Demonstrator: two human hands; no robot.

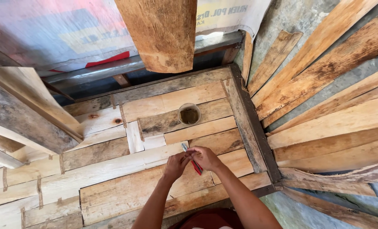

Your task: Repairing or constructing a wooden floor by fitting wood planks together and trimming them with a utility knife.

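My left hand (176, 164) and my right hand (204, 157) meet over a patchwork wooden panel (112, 178) made of several nailed boards. Together they hold a small red-handled tool with a metal tip (192, 160); the tip points up-left at about the middle of the panel. My right hand grips the red handle, while the fingers of my left hand pinch the tool near its upper part. A round hole with a pipe rim (189, 114) is cut in the boards just above the hands.
Long wooden planks (324, 106) fan out on the concrete floor at the right. A rough bark-edged board (163, 34) stands at the top centre, in front of a plastic sheet. More boards (23, 114) lean at the left. A dark frame rail (252, 127) borders the panel's right side.
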